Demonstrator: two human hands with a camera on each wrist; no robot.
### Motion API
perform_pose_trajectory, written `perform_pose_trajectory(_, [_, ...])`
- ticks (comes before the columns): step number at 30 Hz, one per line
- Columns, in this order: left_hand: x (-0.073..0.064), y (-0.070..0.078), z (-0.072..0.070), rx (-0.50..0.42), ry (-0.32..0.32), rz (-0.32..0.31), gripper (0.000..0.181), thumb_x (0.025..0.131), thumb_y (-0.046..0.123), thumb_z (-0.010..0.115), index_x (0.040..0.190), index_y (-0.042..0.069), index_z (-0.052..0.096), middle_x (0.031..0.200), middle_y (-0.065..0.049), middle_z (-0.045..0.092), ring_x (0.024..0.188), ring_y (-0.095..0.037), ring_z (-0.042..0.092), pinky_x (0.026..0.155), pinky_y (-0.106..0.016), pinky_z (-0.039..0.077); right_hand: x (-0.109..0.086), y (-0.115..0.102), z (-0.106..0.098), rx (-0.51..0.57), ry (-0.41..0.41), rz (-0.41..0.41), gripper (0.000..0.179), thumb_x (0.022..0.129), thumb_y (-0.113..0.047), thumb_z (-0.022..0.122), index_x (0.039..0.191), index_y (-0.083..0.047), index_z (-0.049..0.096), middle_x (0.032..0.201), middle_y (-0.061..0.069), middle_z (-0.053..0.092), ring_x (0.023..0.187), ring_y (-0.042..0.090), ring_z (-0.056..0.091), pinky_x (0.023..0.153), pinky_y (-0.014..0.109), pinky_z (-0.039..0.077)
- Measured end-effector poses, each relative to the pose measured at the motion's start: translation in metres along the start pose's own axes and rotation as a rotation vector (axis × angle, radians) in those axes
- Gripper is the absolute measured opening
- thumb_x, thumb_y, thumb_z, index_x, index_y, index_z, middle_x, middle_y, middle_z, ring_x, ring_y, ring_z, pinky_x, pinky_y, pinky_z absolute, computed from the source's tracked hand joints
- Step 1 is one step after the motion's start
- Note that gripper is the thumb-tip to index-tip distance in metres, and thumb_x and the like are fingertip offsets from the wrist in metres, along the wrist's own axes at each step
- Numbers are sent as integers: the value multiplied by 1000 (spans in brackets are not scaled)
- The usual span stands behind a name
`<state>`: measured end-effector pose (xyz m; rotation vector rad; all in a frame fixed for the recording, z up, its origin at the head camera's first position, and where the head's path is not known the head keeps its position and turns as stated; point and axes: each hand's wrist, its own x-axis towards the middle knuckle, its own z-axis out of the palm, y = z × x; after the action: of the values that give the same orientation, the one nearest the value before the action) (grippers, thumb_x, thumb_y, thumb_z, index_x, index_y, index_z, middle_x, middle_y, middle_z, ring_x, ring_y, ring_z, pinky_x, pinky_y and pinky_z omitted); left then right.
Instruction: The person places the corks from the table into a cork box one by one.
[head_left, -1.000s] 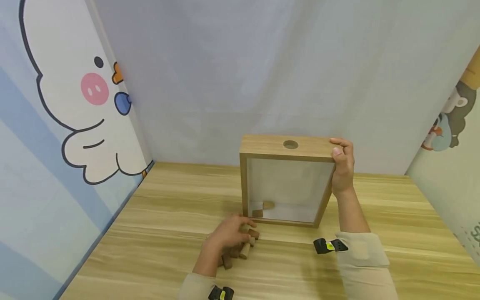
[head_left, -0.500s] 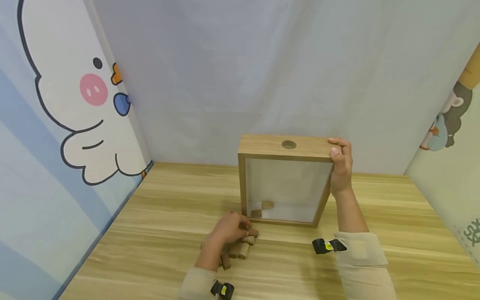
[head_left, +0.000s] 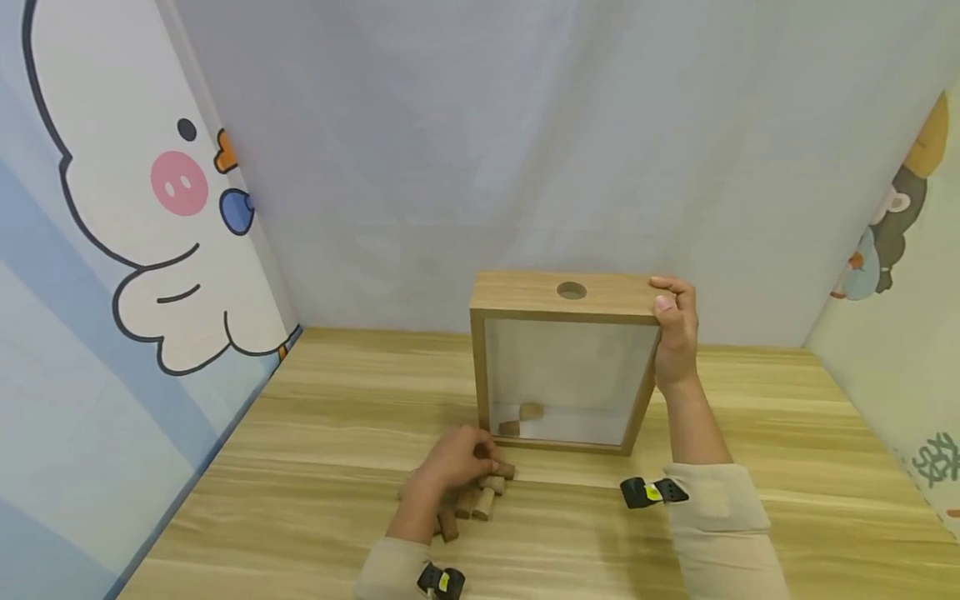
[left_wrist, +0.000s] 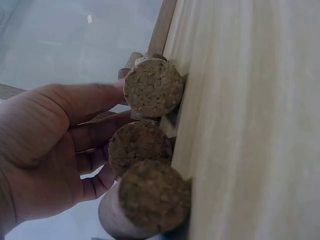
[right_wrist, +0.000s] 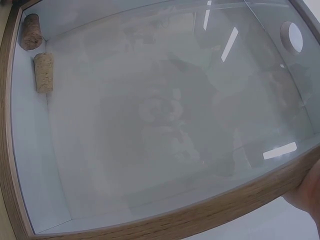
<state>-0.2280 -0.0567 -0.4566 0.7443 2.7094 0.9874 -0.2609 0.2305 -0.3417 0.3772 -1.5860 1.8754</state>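
A wooden shadow box with a clear front stands upright on the table, a round hole in its top. My right hand grips its upper right corner, thumb in front and fingers over the top. Two corks, a lighter one and a darker one, lie inside at the bottom left. Beside the box's lower left corner, my left hand pinches a brown cork between thumb and index finger, partly hidden by the fingers. Several loose corks lie under and around that hand.
The wood-grain table runs back to a pale curtain. A cartoon-printed wall panel borders the left side, and another printed panel the right. Black straps sit on both wrists.
My left thumb and index finger have come together at a cork near the box corner. The right hand keeps its grip on the box. The head view has shifted slightly.
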Motion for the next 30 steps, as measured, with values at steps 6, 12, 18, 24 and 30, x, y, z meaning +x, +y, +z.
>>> perform_pose_trajectory(6, [0, 2, 0, 24, -50, -14, 15, 81, 12, 72, 96, 9, 71, 96, -2, 65, 93, -24, 58, 80, -38, 47, 0, 1, -1, -10, 5, -3, 28, 85, -28, 43, 108, -18, 54, 109, 5, 42, 95, 19, 38, 82, 34, 24])
perform_pose_trajectory(12, [1, 3, -1, 41, -63, -12, 9, 83, 13, 70, 93, 12, 71, 94, 1, 65, 90, -21, 58, 78, -36, 47, 1, 1, 1, 7, 6, -5, 27, 85, -27, 42, 107, -17, 55, 108, 5, 43, 94, 19, 39, 80, 34, 25])
perform_pose_trajectory(18, [-5, 0, -6, -39, -13, -33, 6, 85, 15, 69, 89, 12, 68, 89, 2, 63, 85, -19, 58, 76, -37, 47, 2, 2, 4, 21, -8, -1, 27, 85, -28, 43, 107, -18, 54, 108, 5, 43, 93, 19, 39, 78, 34, 27])
perform_pose_trajectory(24, [-11, 1, -9, -115, 5, -53, 6, 85, 15, 69, 88, 12, 66, 84, 4, 59, 80, -16, 56, 72, -36, 47, 2, 2, 3, -22, -5, -4, 28, 86, -27, 42, 108, -19, 55, 113, 4, 42, 98, 19, 37, 83, 34, 23])
perform_pose_trajectory(30, [-15, 5, -7, -181, 22, -37, 5, 84, 12, 68, 88, 11, 65, 80, 4, 58, 76, -14, 55, 69, -32, 47, 0, 2, 1, -32, 0, -6, 28, 85, -27, 41, 108, -18, 55, 116, 4, 42, 102, 19, 35, 85, 34, 21])
